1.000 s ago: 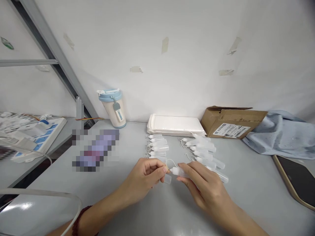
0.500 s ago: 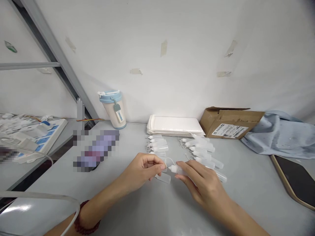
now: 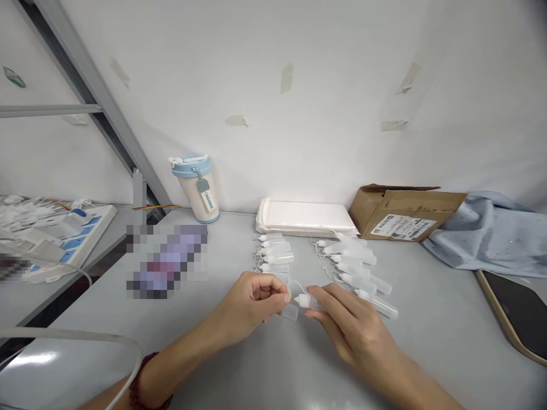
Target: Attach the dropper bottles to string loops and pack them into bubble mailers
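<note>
My right hand (image 3: pixel 356 324) grips a small translucent needle-tip squeeze bottle (image 3: pixel 311 302), its white nozzle pointing left. A thin white cap strap (image 3: pixel 298 285) loops from the bottle up to my left hand (image 3: pixel 252 302). Thumb and forefinger of my left hand are pinched on the strap's end, right at the needle tip; the small cap itself is hidden by the fingers. Just beneath the left fingertips lies another bottle (image 3: pixel 290 311), partly covered. Beyond the left hand is a column of similar bottles (image 3: pixel 277 258). A second group of bottles (image 3: pixel 356 269) lies beyond the right hand.
White padded envelopes (image 3: pixel 307 215) are stacked by the wall, beside an open cardboard box (image 3: pixel 405 213) and blue cloth (image 3: pixel 491 233). A phone (image 3: pixel 517 316) lies right. At left stand a tumbler (image 3: pixel 199 191), a blurred purple item (image 3: pixel 177 256) and a power strip (image 3: pixel 81 245).
Both hands have shifted very slightly down and right in view, with the whole scene moving a little. The bottle and the pinched strap stay in the same grips.
</note>
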`<state>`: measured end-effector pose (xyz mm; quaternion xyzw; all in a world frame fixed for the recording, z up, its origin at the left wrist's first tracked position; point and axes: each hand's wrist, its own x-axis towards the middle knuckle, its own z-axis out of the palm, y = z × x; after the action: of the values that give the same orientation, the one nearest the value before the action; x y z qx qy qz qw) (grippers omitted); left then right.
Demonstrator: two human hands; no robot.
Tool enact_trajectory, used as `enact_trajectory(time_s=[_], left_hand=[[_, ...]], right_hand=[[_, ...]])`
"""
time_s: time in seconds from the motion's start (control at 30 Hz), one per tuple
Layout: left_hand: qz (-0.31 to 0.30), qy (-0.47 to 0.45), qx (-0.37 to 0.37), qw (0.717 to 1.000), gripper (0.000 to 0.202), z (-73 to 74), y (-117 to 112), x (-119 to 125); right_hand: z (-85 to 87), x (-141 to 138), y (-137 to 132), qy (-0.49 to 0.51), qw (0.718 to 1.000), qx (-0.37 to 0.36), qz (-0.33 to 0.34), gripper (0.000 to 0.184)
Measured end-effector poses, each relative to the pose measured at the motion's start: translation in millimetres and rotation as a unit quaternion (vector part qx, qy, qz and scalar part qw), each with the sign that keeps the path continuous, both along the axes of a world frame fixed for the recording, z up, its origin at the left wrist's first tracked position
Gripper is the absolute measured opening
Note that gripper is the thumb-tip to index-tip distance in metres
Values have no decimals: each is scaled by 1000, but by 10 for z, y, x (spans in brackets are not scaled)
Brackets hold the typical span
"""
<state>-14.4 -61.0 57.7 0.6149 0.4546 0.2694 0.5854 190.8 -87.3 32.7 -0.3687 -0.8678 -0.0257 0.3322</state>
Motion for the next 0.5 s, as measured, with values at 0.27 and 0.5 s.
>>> enact_trajectory(time_s=[0.27,0.5], left_hand=[[-1,-4,-10,1000,19,-8,-12,12],[2,-25,-17,1000,20,3,17,4]], right_hand=[[-15,-10,2,-3,1000,16,1,18],[13,-12,3,-11,999,31,-16,18]])
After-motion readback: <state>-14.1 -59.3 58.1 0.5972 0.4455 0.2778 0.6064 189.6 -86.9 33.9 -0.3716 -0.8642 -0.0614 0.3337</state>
